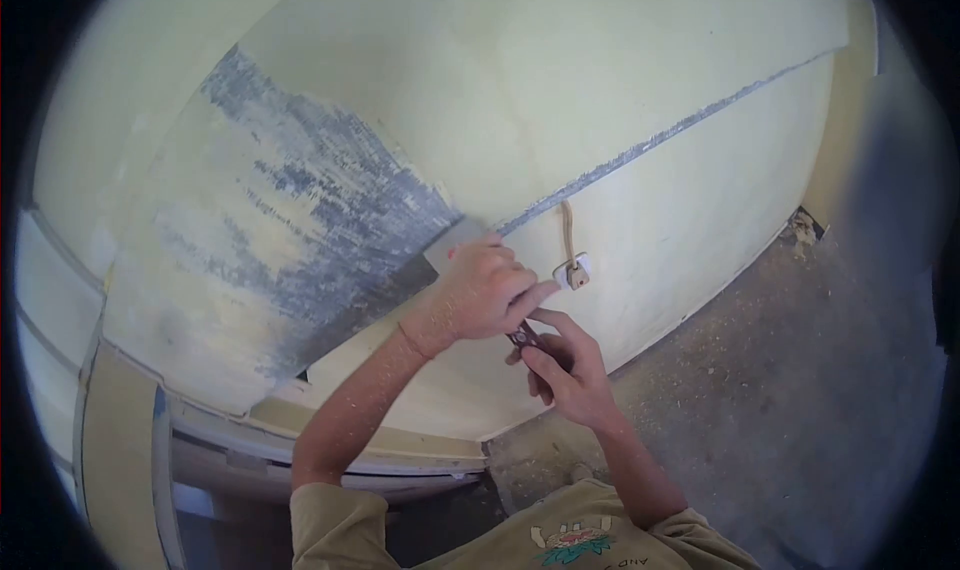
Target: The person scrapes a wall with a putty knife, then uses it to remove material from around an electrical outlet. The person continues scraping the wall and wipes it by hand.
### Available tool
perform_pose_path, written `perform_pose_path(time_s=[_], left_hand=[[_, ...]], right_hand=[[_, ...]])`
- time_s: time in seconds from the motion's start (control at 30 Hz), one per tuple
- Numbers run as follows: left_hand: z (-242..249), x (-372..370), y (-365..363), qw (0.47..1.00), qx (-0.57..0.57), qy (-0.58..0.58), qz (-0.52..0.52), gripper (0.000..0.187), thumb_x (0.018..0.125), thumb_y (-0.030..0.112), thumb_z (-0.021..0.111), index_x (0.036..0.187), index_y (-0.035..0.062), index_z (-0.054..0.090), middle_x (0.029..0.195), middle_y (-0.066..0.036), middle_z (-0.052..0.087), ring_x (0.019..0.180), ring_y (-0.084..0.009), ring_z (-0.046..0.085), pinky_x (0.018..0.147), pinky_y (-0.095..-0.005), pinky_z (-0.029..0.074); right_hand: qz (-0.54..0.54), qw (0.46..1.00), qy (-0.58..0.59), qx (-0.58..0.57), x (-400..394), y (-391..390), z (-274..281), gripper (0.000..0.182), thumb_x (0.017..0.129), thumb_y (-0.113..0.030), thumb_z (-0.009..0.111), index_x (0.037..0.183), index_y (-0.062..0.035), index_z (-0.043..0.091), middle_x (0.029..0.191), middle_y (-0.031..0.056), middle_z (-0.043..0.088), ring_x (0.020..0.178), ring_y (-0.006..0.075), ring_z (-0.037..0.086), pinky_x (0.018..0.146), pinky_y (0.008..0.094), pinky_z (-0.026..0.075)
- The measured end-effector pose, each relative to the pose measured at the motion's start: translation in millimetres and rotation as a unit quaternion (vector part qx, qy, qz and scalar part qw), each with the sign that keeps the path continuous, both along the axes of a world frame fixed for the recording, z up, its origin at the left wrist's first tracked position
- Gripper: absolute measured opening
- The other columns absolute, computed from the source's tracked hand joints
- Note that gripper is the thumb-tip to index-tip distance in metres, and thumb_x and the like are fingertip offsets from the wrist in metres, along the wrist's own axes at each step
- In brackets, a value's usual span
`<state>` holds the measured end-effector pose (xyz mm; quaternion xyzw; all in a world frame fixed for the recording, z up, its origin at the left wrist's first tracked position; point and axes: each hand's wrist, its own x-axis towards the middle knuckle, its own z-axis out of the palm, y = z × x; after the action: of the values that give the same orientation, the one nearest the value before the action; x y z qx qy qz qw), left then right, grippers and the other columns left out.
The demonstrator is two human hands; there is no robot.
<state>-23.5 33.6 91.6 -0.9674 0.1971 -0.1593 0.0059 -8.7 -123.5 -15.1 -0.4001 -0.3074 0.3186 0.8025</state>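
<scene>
My right hand is wrapped around the dark reddish-brown handle of what looks like a flat scraper. Higher up, my left hand is closed over the same tool and hides its middle. A pale, flat blade shows beyond the left fingers, against the wall panel. The pale coating of the panel is worn away in a wide streaky grey patch on the left. A narrow grey strip runs from near the hands toward the upper right.
Just right of my hands, a wire leads to a small wall fitting. The concrete floor carries scattered flakes. Debris lies by the wall's far corner. A ledge runs along the lower left.
</scene>
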Motion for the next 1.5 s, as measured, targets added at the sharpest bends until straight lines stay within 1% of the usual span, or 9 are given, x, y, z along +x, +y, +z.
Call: perform_pose_path(time_s=[0.17, 0.4, 0.6, 0.7, 0.93, 1.03, 1.27, 1.43, 1.5], left_hand=[[10, 11, 19, 0.999, 0.043, 0.001, 0.015, 0.038, 0.083, 0.023, 0.065, 0.051, 0.0064, 0.053, 0.047, -0.01, 0.05, 0.045, -0.0313, 0.051, 0.055, -0.0397, 0.043], [24, 17, 17, 0.996, 0.044, 0.055, 0.047, 0.032, 0.079, 0.021, 0.063, 0.051, 0.0088, 0.054, 0.048, -0.012, 0.051, 0.046, -0.0326, 0.053, 0.048, -0.0423, 0.041], [20, 15, 18, 0.993, 0.066, 0.091, 0.036, 0.013, 0.063, 0.015, 0.06, 0.054, 0.006, 0.059, 0.047, -0.016, 0.051, 0.048, -0.0344, 0.056, 0.049, -0.0442, 0.045], [42, 16, 19, 0.993, 0.09, 0.034, 0.073, 0.014, 0.061, 0.016, 0.06, 0.053, 0.0045, 0.058, 0.049, -0.017, 0.052, 0.05, -0.0347, 0.057, 0.05, -0.0443, 0.046], [41, 17, 12, 0.986, 0.08, 0.12, 0.085, 0.013, 0.057, 0.015, 0.059, 0.052, 0.0036, 0.056, 0.052, -0.018, 0.052, 0.053, -0.0361, 0.057, 0.052, -0.0453, 0.047], [41, 16, 10, 0.986, 0.072, 0.122, 0.088, 0.013, 0.056, 0.015, 0.059, 0.052, 0.0032, 0.056, 0.052, -0.019, 0.052, 0.053, -0.0368, 0.057, 0.052, -0.0452, 0.046], [60, 20, 8, 0.985, 0.019, 0.152, 0.082, 0.013, 0.057, 0.013, 0.059, 0.051, 0.0027, 0.054, 0.053, -0.02, 0.051, 0.053, -0.0385, 0.054, 0.053, -0.0451, 0.045], [29, 16, 9, 0.99, 0.066, 0.098, 0.081, 0.013, 0.057, 0.014, 0.059, 0.051, 0.0036, 0.054, 0.051, -0.019, 0.049, 0.052, -0.0387, 0.053, 0.052, -0.0452, 0.044], [38, 18, 8, 0.987, 0.082, 0.107, 0.091, 0.013, 0.057, 0.014, 0.059, 0.051, 0.0039, 0.054, 0.05, -0.019, 0.049, 0.052, -0.0388, 0.052, 0.052, -0.0452, 0.043]], right_hand=[[-0.037, 0.999, 0.018, -0.002, -3, 27, 4, 0.021, 0.096, -0.013, 0.054, 0.114, -0.0018, 0.053, 0.071, 0.0092, 0.063, 0.043, 0.0057, 0.045, 0.037, 0.0209, 0.032], [-0.035, 0.994, 0.098, -0.024, -9, 28, 25, 0.017, 0.095, -0.014, 0.059, 0.105, -0.0008, 0.06, 0.065, 0.0038, 0.06, 0.05, 0.0039, 0.047, 0.04, 0.0209, 0.032], [-0.043, 0.993, 0.089, -0.062, -6, 30, 19, 0.014, 0.095, -0.014, 0.059, 0.098, -0.0006, 0.061, 0.064, 0.0044, 0.059, 0.051, 0.0039, 0.048, 0.039, 0.0208, 0.031], [-0.022, 0.996, 0.084, 0.009, 1, 34, 36, 0.013, 0.095, -0.013, 0.059, 0.098, -0.0011, 0.06, 0.064, 0.0045, 0.059, 0.051, 0.0041, 0.049, 0.039, 0.0209, 0.031], [-0.018, 0.993, 0.111, -0.026, -4, 25, 29, 0.013, 0.095, -0.013, 0.058, 0.099, -0.0006, 0.058, 0.063, 0.0052, 0.058, 0.05, 0.0044, 0.047, 0.038, 0.0206, 0.03], [-0.016, 0.995, 0.095, -0.002, -4, 24, 32, 0.013, 0.096, -0.017, 0.057, 0.096, -0.0044, 0.054, 0.06, 0.0086, 0.058, 0.038, 0.007, 0.043, 0.034, 0.0223, 0.028], [-0.012, 0.997, 0.081, 0.001, 4, 24, 39, 0.014, 0.095, -0.016, 0.059, 0.097, -0.0015, 0.057, 0.062, 0.0067, 0.057, 0.047, 0.0071, 0.048, 0.037, 0.0223, 0.03], [0.003, 0.995, 0.089, -0.037, 5, 16, 33, 0.015, 0.094, -0.013, 0.061, 0.099, 0.0005, 0.06, 0.064, 0.0043, 0.057, 0.054, 0.0071, 0.053, 0.039, 0.0217, 0.033], [-0.035, 0.999, 0.035, -0.008, 4, 25, 30, 0.015, 0.096, -0.017, 0.057, 0.096, -0.0023, 0.057, 0.059, 0.0074, 0.057, 0.041, 0.0063, 0.044, 0.035, 0.0224, 0.028]])
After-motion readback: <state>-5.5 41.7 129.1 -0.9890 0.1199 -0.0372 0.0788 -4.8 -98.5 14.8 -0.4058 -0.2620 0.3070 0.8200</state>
